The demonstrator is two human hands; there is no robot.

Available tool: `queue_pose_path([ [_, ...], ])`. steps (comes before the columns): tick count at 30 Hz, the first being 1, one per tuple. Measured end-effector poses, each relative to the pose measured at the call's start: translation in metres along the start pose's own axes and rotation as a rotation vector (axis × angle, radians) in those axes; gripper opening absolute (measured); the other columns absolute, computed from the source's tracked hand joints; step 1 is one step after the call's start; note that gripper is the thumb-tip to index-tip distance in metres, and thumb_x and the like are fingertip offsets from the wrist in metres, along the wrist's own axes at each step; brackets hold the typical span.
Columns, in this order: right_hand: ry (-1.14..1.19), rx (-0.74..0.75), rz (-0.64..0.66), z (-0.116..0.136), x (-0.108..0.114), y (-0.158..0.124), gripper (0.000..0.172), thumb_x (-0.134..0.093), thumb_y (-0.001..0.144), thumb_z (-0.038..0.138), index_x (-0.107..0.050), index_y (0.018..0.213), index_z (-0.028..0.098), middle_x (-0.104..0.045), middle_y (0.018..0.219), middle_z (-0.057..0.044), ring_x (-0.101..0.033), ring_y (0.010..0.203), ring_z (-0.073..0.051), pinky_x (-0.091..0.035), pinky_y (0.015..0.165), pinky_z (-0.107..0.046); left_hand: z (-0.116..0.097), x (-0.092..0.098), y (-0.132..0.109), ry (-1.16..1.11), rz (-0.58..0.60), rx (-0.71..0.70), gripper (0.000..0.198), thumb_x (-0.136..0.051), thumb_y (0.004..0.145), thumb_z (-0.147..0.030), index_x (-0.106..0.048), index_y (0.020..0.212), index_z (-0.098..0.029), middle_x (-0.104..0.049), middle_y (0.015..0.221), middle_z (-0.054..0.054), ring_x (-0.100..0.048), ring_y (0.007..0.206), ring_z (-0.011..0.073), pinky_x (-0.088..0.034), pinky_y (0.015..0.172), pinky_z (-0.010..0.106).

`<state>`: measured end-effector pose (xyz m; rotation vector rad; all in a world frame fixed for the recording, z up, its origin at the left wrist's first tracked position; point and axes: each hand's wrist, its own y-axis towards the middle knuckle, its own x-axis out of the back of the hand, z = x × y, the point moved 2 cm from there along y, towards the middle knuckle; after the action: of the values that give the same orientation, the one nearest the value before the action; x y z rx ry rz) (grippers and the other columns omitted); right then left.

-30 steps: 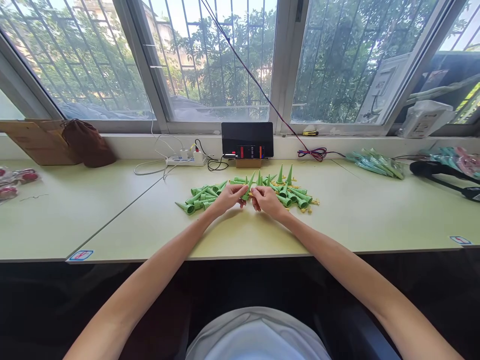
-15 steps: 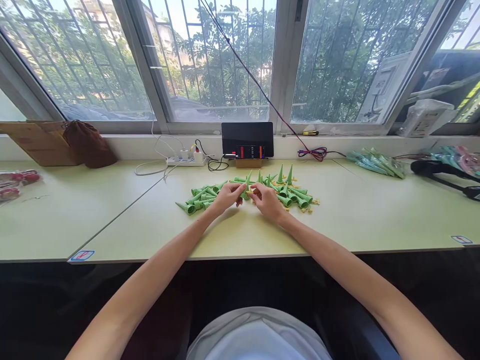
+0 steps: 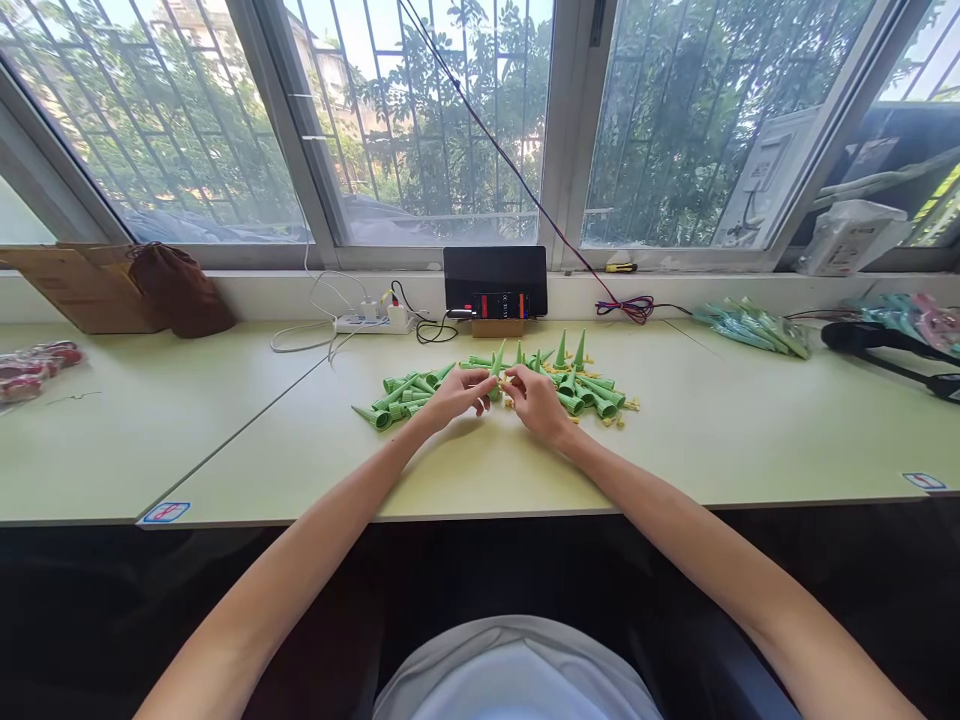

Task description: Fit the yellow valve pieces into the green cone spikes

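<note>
Between thumb and fingers, my left hand grips a green cone whose tip points up. Close against its right side is my right hand, fingertips pinched together near small yellow pieces; whatever lies inside the pinch is too small to make out. More green cones lie in a heap to the left of my hands, some with their hollow ends facing me. To the right, other green cones lie among small yellow pieces, and a few cones stand upright behind.
Behind the heap a phone leans before a black tablet. A power strip with cables sits left of them. Bagged parts and a black strap lie right; a brown pouch and cardboard box stand left.
My left hand's lower fingers have shifted slightly, and my right hand has moved a touch to the right. The cone stays upright in my left hand.
</note>
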<state>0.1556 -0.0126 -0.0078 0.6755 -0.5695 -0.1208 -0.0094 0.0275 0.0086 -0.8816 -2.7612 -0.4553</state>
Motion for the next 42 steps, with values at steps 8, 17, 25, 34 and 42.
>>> queue_pose_path([
  [8,-0.061,0.049,-0.028,0.0016,0.0011,0.0000,0.016,-0.049,0.092,0.023,-0.059,0.081,0.018,-0.062,0.073,-0.004,-0.052,0.063,-0.017,-0.039,0.063,-0.026,0.0013,-0.0035,-0.0008,0.022,0.020,-0.076,0.039,-0.064,0.087,-0.052,-0.058,0.077,-0.014,-0.051,0.068,-0.002,-0.057,0.056,0.0098,-0.048,0.049,0.022],
  [17,0.130,-0.180,0.068,0.0050,0.0014,-0.0004,0.031,-0.050,0.092,0.023,-0.048,0.062,0.020,-0.052,0.054,0.001,-0.044,0.054,-0.013,-0.034,0.060,-0.026,-0.0011,-0.0057,-0.0024,0.083,0.020,-0.129,0.039,-0.063,0.088,-0.052,-0.060,0.077,-0.014,-0.054,0.060,-0.002,-0.053,0.051,0.0083,-0.045,0.050,0.020],
  [25,0.616,-0.462,0.285,-0.0017,-0.0061,0.0014,0.042,-0.054,0.091,0.055,-0.044,0.066,0.022,-0.030,0.050,0.008,-0.037,0.042,-0.010,-0.027,0.041,-0.023,0.0018,-0.0070,-0.0011,0.068,0.008,-0.153,0.038,-0.068,0.084,-0.048,-0.069,0.096,-0.012,-0.056,0.062,-0.002,-0.051,0.050,0.0079,-0.045,0.048,0.020],
  [34,0.665,-0.446,0.252,-0.0019,-0.0040,0.0025,0.048,-0.058,0.085,0.064,-0.050,0.068,0.020,-0.038,0.052,0.006,-0.043,0.041,-0.010,-0.033,0.038,-0.023,0.0065,-0.0053,0.0023,0.061,-0.016,-0.163,0.038,-0.065,0.085,-0.052,-0.063,0.082,-0.014,-0.053,0.059,-0.003,-0.054,0.049,0.0092,-0.045,0.046,0.021],
  [42,0.104,-0.027,0.059,0.0040,0.0020,-0.0011,0.021,-0.053,0.093,0.039,-0.060,0.088,0.019,-0.059,0.064,0.000,-0.051,0.052,-0.014,-0.040,0.055,-0.027,0.0075,-0.0002,0.0035,-0.029,-0.011,-0.118,0.041,-0.058,0.090,-0.054,-0.058,0.082,-0.014,-0.055,0.061,-0.001,-0.054,0.048,0.0093,-0.045,0.046,0.021],
])
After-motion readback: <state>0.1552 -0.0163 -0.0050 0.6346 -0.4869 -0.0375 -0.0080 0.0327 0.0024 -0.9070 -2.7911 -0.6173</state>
